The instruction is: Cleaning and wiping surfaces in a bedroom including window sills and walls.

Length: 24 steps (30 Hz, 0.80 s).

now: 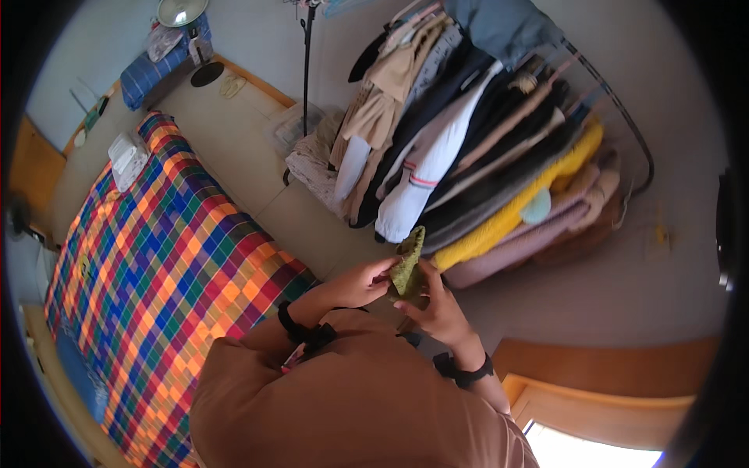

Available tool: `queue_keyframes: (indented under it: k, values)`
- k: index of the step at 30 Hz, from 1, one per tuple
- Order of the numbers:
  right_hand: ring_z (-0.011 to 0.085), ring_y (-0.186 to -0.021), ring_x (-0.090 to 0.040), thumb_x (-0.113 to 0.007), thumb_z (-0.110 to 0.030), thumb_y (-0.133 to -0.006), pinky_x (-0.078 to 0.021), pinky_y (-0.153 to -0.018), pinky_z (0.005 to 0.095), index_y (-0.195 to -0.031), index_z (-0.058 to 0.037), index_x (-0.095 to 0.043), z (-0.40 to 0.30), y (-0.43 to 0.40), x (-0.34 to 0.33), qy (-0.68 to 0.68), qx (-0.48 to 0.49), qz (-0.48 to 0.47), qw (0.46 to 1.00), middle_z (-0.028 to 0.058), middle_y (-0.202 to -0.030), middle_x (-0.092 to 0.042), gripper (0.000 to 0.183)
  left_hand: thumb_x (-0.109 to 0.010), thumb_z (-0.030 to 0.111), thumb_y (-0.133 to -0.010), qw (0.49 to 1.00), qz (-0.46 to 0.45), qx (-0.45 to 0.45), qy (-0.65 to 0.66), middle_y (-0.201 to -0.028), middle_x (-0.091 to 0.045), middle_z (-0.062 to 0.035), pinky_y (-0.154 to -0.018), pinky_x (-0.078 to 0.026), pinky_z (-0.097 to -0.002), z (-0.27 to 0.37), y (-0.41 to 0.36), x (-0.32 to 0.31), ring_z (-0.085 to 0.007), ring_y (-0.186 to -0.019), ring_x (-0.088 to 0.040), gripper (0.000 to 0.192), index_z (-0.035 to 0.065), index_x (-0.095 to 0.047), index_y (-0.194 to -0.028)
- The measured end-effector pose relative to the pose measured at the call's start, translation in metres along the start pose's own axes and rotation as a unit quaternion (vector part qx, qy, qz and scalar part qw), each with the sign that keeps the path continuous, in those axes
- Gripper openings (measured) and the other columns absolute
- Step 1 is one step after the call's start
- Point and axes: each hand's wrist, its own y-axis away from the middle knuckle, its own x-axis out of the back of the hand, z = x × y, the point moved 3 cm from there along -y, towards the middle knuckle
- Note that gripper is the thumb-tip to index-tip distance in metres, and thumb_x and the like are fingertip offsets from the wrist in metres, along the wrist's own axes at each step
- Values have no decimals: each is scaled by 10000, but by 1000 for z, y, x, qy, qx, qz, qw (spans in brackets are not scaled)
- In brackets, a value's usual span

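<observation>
A small green textured cloth [406, 272] is held up in front of my body, folded or bunched so its full shape cannot be made out. My left hand [364, 285] grips its left side, with the fingertips curled in at the fabric. On the other side, my right hand [440, 310] has thumb and fingers around the lower right part of it. Black straps circle both wrists. Just beyond the cloth hang the lower ends of a white sleeve [433, 158] and a yellow fuzzy garment [526, 193].
A clothes rack [629, 126] crowded with garments stands ahead. To the left lies a bed with a multicoloured checked cover [193, 234], bearing a white plastic-wrapped packet [127, 158]. Farther off are a standing fan [206, 73] and slippers [232, 86]. Wooden furniture [597, 365] is at lower right.
</observation>
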Motion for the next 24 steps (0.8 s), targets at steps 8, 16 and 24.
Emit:
queue_keyframes:
  k: [8, 16, 24]
  values:
    - [290, -1096, -625, -784, -31, -800, -498, -940, 381, -1362, -17, -312, 29, -116, 41, -101, 94, 31, 990, 223, -1160, -594, 734, -531, -17, -922, 993, 24, 58, -101, -1070, -657, -98, -866, -474, -295, 49, -76, 56, -152, -938, -600, 632, 81, -350, -1520]
    - [339, -1130, -629, -664, -70, -866, -482, -946, 384, -1347, -16, -338, 13, -248, 40, -98, 111, -221, 964, 256, -1190, -623, 583, -476, -88, -901, 959, 276, 40, -59, -1006, -632, -70, -836, -468, -263, 41, -63, 114, -133, -904, -565, 585, 68, -447, -1464]
    - [326, -1101, -644, -674, -88, -878, -502, -924, 401, -1361, -37, -362, -42, -340, -7, -108, 163, -345, 918, 222, -1164, -635, 578, -521, 31, -991, 903, 428, 17, 41, -1316, -550, -130, -973, -495, -319, 62, -36, 173, -165, -1182, -546, 505, -7, -367, -1470]
